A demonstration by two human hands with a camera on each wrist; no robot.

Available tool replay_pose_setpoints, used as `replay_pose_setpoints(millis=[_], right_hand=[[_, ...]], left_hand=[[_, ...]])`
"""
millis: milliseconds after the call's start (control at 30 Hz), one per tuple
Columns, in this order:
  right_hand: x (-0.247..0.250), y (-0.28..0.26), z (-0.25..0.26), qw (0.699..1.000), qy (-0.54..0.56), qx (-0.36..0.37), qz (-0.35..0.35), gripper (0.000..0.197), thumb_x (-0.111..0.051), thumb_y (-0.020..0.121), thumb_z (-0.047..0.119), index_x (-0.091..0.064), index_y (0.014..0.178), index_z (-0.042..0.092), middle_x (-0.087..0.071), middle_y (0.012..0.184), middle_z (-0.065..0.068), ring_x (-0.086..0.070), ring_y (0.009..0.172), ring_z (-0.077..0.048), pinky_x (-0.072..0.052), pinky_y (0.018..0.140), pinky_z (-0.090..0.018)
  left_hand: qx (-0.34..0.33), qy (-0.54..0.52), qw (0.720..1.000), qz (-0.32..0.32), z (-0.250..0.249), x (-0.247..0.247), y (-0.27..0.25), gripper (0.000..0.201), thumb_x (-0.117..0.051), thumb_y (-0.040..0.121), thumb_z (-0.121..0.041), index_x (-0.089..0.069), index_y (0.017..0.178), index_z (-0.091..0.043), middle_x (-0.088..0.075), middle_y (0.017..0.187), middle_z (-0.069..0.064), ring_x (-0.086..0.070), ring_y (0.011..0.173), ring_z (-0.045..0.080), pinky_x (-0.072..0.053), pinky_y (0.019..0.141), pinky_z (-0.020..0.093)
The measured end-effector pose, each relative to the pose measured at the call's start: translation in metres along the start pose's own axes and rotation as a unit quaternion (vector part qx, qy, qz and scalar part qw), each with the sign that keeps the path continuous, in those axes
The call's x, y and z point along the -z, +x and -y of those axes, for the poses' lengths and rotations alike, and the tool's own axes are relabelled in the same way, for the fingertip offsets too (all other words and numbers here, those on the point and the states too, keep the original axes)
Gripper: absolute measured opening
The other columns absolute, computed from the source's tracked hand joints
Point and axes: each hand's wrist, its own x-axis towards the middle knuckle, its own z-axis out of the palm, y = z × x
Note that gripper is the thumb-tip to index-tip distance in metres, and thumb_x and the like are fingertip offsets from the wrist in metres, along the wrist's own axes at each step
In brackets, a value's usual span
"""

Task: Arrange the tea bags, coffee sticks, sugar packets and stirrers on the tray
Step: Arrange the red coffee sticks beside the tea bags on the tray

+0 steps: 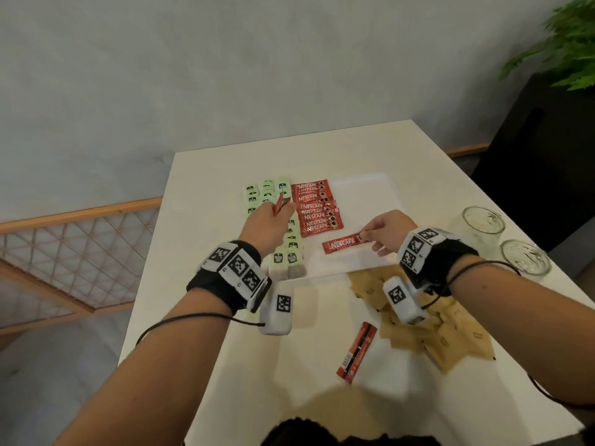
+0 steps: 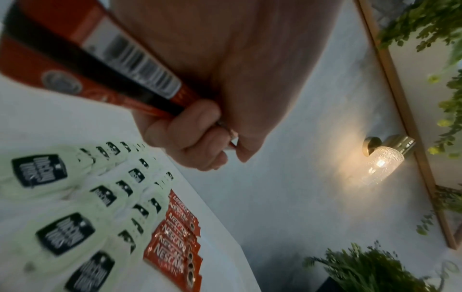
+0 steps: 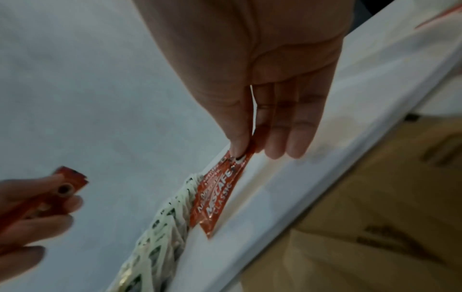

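A white tray (image 1: 363,188) lies on the table, with pale green tea bags (image 1: 267,194) in rows along its left side and red coffee sticks (image 1: 317,209) stacked beside them. My left hand (image 1: 269,220) hovers over the tea bags and grips a red coffee stick (image 2: 105,65) in curled fingers. My right hand (image 1: 384,233) pinches the end of another coffee stick (image 1: 343,245) between thumb and fingers, low over the tray's near part (image 3: 220,195). One more coffee stick (image 1: 356,352) lies on the table near me. Brown sugar packets (image 1: 434,326) are heaped at the near right.
Two empty glasses (image 1: 483,225) (image 1: 526,257) stand at the table's right edge. A dark cabinet (image 1: 541,156) with a green plant (image 1: 566,40) stands behind right. A wooden lattice rail (image 1: 74,246) runs left of the table. A wall lamp (image 2: 382,160) glows.
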Motion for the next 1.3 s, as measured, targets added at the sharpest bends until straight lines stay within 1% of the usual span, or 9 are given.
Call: replay_pose_setpoints(millis=[133, 400, 533, 733, 833, 933, 1067, 1200, 1300], right_hand=[[-0.019, 0.022, 0.002, 0.999, -0.012, -0.037, -0.001, 0.012, -0.077, 0.081, 0.016, -0.073, 0.089, 0.008, -0.065, 0.069, -0.008, -0.057, 0.057, -0.017, -0.056, 0.064, -0.03], [-0.033, 0.053, 0.016, 0.997, 0.01, -0.075, -0.033, 0.045, -0.087, 0.069, 0.021, -0.055, 0.1, 0.015, -0.068, 0.087, -0.009, -0.06, 0.065, -0.016, -0.055, 0.066, -0.029], [-0.035, 0.061, 0.019, 0.997, 0.01, -0.075, -0.034, 0.047, -0.087, 0.069, 0.023, -0.054, 0.101, 0.015, -0.068, 0.086, -0.008, -0.06, 0.064, -0.015, -0.052, 0.062, -0.027], [-0.037, 0.064, 0.02, 0.997, 0.002, -0.069, -0.038, 0.048, -0.088, 0.068, 0.028, -0.053, 0.099, 0.015, -0.068, 0.084, -0.008, -0.058, 0.06, -0.015, -0.053, 0.065, -0.03], [-0.033, 0.06, 0.019, 0.997, -0.023, -0.053, -0.044, 0.048, -0.087, 0.067, 0.035, -0.055, 0.098, 0.017, -0.067, 0.09, -0.006, -0.063, 0.072, -0.019, -0.055, 0.076, -0.035], [-0.026, 0.046, 0.018, 0.999, -0.008, 0.004, -0.054, 0.036, -0.083, 0.072, 0.037, -0.062, 0.095, 0.019, -0.067, 0.095, -0.001, -0.064, 0.085, -0.019, -0.054, 0.083, -0.036], [-0.023, 0.005, 0.033, 0.988, 0.13, 0.077, 0.008, 0.023, -0.068, 0.088, 0.038, -0.072, 0.092, 0.016, -0.069, 0.079, 0.001, -0.06, 0.066, -0.012, -0.056, 0.077, -0.036], [-0.022, -0.028, 0.047, 0.984, 0.13, 0.083, 0.093, 0.033, -0.059, 0.092, 0.047, -0.071, 0.093, 0.016, -0.062, 0.059, -0.005, -0.049, 0.045, -0.014, -0.049, 0.053, -0.023], [-0.021, -0.036, 0.047, 0.974, 0.195, 0.051, 0.103, 0.028, -0.063, 0.093, 0.032, -0.07, 0.092, 0.005, -0.06, 0.058, -0.008, -0.044, 0.039, -0.014, -0.056, 0.06, -0.032]], left_hand=[[-0.006, -0.031, 0.999, 0.021, 0.006, 0.012, 0.011, 0.026, -0.053, 0.098, -0.038, -0.051, 0.09, -0.013, -0.053, 0.074, 0.002, -0.05, 0.047, 0.015, -0.037, 0.043, 0.026], [0.009, -0.097, 0.994, 0.043, 0.013, 0.021, 0.026, 0.01, -0.06, 0.096, -0.028, -0.058, 0.101, -0.019, -0.063, 0.071, 0.004, -0.06, 0.046, 0.018, -0.043, 0.038, 0.025], [0.029, -0.106, 0.992, 0.063, 0.013, 0.017, 0.033, 0.017, -0.052, 0.101, -0.026, -0.055, 0.114, -0.015, -0.069, 0.079, 0.006, -0.064, 0.05, 0.018, -0.046, 0.041, 0.025], [0.044, -0.128, 0.985, 0.103, 0.015, 0.016, 0.029, 0.016, -0.055, 0.1, -0.023, -0.059, 0.11, -0.011, -0.074, 0.091, 0.014, -0.073, 0.071, 0.027, -0.055, 0.047, 0.027], [0.046, -0.117, 0.986, 0.111, 0.016, 0.013, 0.023, 0.02, -0.064, 0.095, -0.026, -0.066, 0.102, -0.008, -0.075, 0.088, 0.015, -0.074, 0.072, 0.027, -0.054, 0.046, 0.026], [0.048, -0.102, 0.986, 0.119, 0.018, 0.007, 0.017, 0.024, -0.071, 0.088, -0.03, -0.069, 0.096, -0.007, -0.075, 0.08, 0.012, -0.072, 0.061, 0.024, -0.043, 0.037, 0.021], [0.039, -0.079, 0.988, 0.123, 0.012, -0.008, 0.009, 0.023, -0.077, 0.083, -0.031, -0.071, 0.09, -0.011, -0.075, 0.074, 0.007, -0.056, 0.043, 0.012, -0.036, 0.037, 0.017], [-0.001, -0.062, 0.99, 0.125, 0.003, -0.022, 0.0, 0.029, -0.082, 0.078, -0.026, -0.069, 0.091, -0.003, -0.07, 0.068, 0.005, -0.048, 0.037, 0.008, -0.037, 0.038, 0.017], [-0.045, -0.037, 0.991, 0.118, 0.0, -0.025, -0.004, 0.026, -0.085, 0.074, -0.027, -0.071, 0.089, -0.011, -0.067, 0.066, -0.001, -0.05, 0.042, 0.011, -0.044, 0.045, 0.022]])
